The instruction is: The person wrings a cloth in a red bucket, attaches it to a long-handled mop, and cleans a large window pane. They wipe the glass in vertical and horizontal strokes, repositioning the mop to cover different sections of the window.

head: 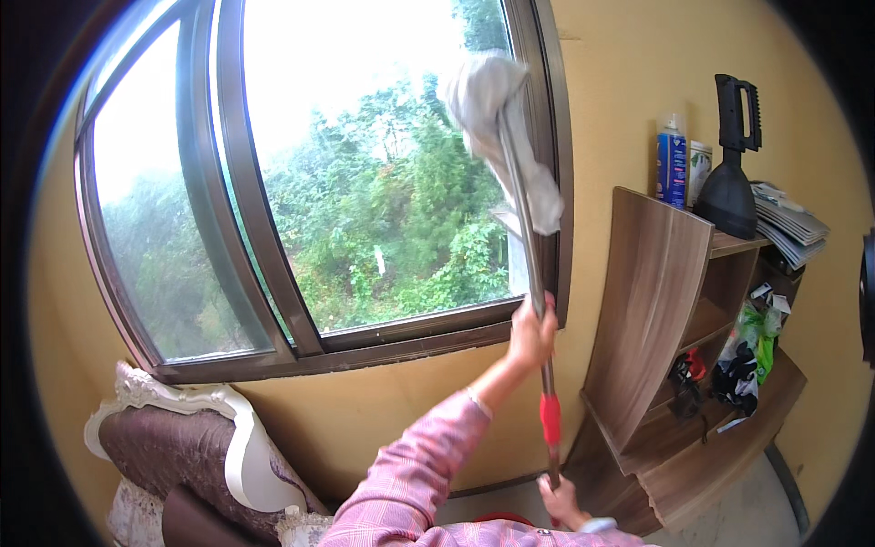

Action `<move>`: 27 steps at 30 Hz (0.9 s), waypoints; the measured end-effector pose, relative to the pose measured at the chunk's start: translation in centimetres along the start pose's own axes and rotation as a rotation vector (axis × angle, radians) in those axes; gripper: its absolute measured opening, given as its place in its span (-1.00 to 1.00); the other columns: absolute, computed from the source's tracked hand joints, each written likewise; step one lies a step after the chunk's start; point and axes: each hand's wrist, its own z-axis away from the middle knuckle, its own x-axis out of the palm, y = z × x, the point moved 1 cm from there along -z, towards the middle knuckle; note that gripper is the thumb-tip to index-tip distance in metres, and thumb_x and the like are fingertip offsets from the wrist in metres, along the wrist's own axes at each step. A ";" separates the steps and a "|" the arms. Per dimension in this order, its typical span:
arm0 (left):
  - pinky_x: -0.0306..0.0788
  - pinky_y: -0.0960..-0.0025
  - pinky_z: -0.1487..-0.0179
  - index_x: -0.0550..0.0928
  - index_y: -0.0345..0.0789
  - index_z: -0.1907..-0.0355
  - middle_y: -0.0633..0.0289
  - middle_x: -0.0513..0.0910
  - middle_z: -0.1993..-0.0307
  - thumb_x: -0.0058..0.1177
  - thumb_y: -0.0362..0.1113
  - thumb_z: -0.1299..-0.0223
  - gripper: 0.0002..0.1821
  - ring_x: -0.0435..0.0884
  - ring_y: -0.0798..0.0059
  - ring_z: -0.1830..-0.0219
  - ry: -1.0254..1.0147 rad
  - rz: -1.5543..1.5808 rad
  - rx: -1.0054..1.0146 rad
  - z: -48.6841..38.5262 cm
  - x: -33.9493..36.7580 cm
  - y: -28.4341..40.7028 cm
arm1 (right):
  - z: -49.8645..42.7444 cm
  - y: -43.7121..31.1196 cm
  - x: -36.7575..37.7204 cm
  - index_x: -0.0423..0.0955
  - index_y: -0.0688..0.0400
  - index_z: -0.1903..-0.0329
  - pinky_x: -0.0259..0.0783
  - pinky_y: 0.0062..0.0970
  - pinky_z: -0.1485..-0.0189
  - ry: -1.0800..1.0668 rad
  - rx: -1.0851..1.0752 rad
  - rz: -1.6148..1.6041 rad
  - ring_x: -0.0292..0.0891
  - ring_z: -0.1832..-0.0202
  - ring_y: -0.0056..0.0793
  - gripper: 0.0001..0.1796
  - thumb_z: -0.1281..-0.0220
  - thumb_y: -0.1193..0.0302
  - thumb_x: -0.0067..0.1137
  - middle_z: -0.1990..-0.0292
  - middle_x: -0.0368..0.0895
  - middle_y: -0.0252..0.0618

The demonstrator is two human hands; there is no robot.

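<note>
A metal pole (517, 178) with a red plastic collar (550, 418) stands nearly upright in front of me. My left hand (533, 335) is closed around it above the collar, beside the window's lower right corner. Below the collar, my right hand (560, 499) grips the pole near its bottom end. A greyish-white cloth (489, 92), blurred, covers the pole's top and hangs down its right side. The cloth is at the upper right of the window pane (383, 225), overlapping the brown frame (543, 137); whether it touches the glass cannot be told.
Right of the window stands a wooden shelf unit (649, 301) with a blue spray can (671, 167), a black plastic tool (730, 191), papers (793, 222) and plastic bags (759, 335). A purple upholstered chair (171, 451) with a white carved frame is at lower left. Part of a red object (502, 518) shows below.
</note>
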 end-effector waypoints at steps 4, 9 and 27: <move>0.38 0.46 0.68 0.41 -0.35 0.13 0.35 0.37 0.65 -0.16 -0.34 -0.37 -0.87 0.41 0.59 0.73 0.009 -0.098 0.140 -6.0 -1.5 1.4 | -4.1 -6.0 1.5 0.49 0.20 0.32 0.38 -0.33 0.39 -0.027 -0.210 -0.139 0.47 0.49 -0.38 -0.77 -0.29 0.28 0.10 0.57 0.49 -0.15; 0.38 0.47 0.49 0.41 -0.30 0.18 0.36 0.39 0.61 -0.09 -0.34 -0.36 -0.91 0.44 0.64 0.58 -0.031 -0.038 -0.097 10.2 0.3 -2.6 | 8.0 2.4 -1.6 0.50 0.20 0.45 0.36 -0.30 0.42 -0.053 0.254 0.066 0.47 0.51 -0.49 -0.72 -0.22 0.24 0.10 0.65 0.45 -0.17; 0.39 0.42 0.63 0.42 -0.35 0.14 0.32 0.43 0.63 -0.10 -0.39 -0.30 -0.88 0.45 0.60 0.69 0.035 -0.100 0.114 -2.7 -1.9 0.4 | -1.1 -8.7 -2.3 0.50 0.21 0.40 0.38 -0.36 0.38 -0.029 -0.077 0.072 0.42 0.49 -0.50 -0.74 -0.30 0.28 0.09 0.59 0.45 -0.27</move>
